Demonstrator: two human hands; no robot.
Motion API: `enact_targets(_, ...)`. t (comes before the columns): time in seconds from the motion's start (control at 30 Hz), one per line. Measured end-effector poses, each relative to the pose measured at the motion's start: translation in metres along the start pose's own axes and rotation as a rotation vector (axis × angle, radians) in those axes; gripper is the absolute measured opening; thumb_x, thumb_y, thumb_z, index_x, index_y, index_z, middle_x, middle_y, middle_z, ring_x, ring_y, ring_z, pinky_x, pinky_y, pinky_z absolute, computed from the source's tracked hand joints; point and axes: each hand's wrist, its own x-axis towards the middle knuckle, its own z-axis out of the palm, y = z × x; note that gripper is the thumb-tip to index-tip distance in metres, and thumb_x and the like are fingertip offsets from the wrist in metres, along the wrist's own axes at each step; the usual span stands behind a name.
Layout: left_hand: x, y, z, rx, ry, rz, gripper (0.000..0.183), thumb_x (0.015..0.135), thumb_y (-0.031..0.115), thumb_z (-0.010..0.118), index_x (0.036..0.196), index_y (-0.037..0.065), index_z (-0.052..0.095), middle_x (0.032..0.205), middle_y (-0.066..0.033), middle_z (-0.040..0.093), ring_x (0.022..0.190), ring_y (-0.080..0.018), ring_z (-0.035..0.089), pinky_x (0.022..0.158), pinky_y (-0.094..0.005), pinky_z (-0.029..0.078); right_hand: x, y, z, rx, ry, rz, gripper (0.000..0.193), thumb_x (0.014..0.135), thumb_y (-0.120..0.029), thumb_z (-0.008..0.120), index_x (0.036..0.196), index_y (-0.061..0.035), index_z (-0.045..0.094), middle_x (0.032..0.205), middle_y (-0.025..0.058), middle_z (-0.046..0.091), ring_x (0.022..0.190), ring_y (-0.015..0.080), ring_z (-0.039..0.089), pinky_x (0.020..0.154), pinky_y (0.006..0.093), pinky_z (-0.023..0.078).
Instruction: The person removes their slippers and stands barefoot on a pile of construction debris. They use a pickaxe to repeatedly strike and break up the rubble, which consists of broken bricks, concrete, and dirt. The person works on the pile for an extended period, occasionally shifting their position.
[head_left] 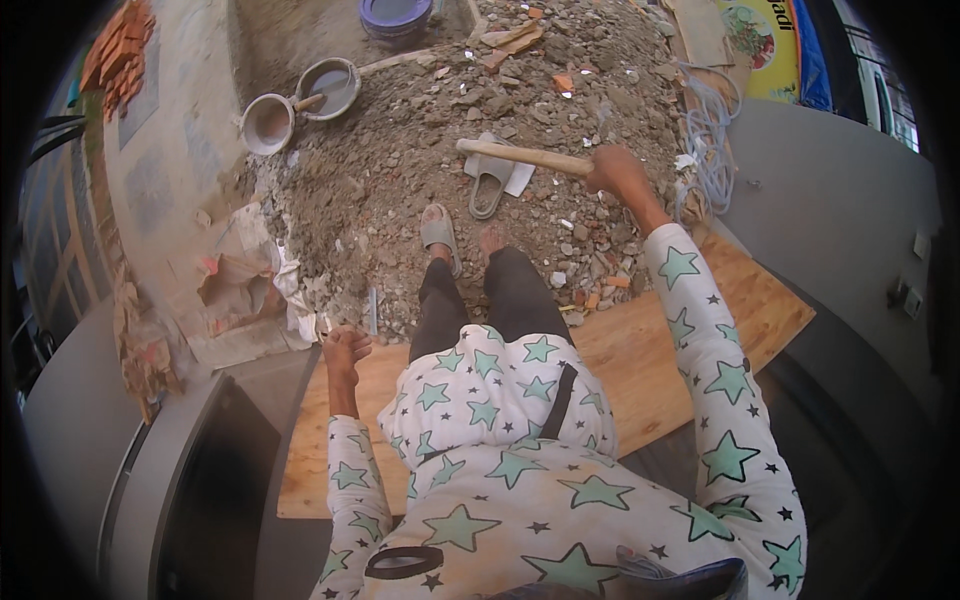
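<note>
My right hand (618, 172) is closed round one end of a thick, pale wooden stick (530, 156), which looks like a tool handle. The stick points left above the rubble, and its rounded far end passes over a loose grey slipper (487, 194). My left hand (346, 346) is low on the left, near the edge of a plywood board (640, 385). Its fingers are curled in, and whatever they may hold is hidden. On the ground, my left foot wears a matching slipper (438, 232), while my right foot (493, 236) is bare.
Broken rubble (400, 160) spreads ahead. At the far left stand a metal pan (267, 124) and a grey basin (350, 97) with a handle across their rims. A purple tub (394, 22) and stacked bricks (118, 60) lie beyond. A coiled grey hose (708, 140) lies right; torn paper (240, 290) left.
</note>
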Motion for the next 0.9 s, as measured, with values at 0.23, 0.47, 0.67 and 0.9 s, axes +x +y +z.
enact_targets(0.23, -0.011, -0.016, 0.007, -0.007, 0.007, -0.013, 0.012, 0.092, 0.012, 0.055, 0.1, 0.003, 0.054, 0.091, -0.0138, 0.067, 0.077, -0.0255, 0.07, 0.058, -0.0322, 0.059, 0.01, 0.006, 0.013, 0.008, 0.093, -0.037, 0.037, 0.06, -0.022, 0.08, 0.09, -0.0018, 0.074, 0.091, 0.0193, 0.071, 0.084, 0.0344, 0.069, 0.075, 0.0424, 0.055)
enact_targets(0.47, -0.033, -0.026, 0.019, -0.029, 0.064, -0.02, 0.014, 0.091, 0.012, 0.055, 0.101, 0.002, 0.053, 0.09, -0.0139, 0.066, 0.074, -0.0244, 0.069, 0.059, -0.032, 0.058, 0.002, 0.008, 0.003, 0.029, 0.078, -0.088, 0.037, 0.06, -0.02, 0.08, 0.09, 0.0005, 0.073, 0.089, 0.0205, 0.071, 0.084, 0.0344, 0.069, 0.075, 0.0429, 0.055)
enact_targets(0.67, -0.054, -0.048, 0.037, -0.026, 0.078, -0.005, 0.023, 0.091, 0.019, 0.061, 0.103, 0.0, 0.056, 0.09, -0.0137, 0.065, 0.073, -0.0244, 0.067, 0.06, -0.0335, 0.058, 0.002, 0.005, 0.0, 0.012, 0.047, -0.132, 0.036, 0.066, -0.019, 0.075, 0.098, -0.0026, 0.073, 0.099, 0.0176, 0.071, 0.093, 0.033, 0.069, 0.081, 0.0436, 0.055)
enact_targets(0.9, -0.08, -0.078, 0.068, -0.07, 0.106, -0.057, 0.013, 0.092, 0.012, 0.056, 0.1, 0.002, 0.056, 0.088, -0.0144, 0.066, 0.071, -0.0248, 0.068, 0.059, -0.0337, 0.058, 0.0, 0.006, 0.0, 0.078, 0.111, -0.216, 0.031, 0.066, -0.018, 0.074, 0.09, 0.0012, 0.072, 0.093, 0.0216, 0.07, 0.087, 0.0365, 0.068, 0.078, 0.0438, 0.055)
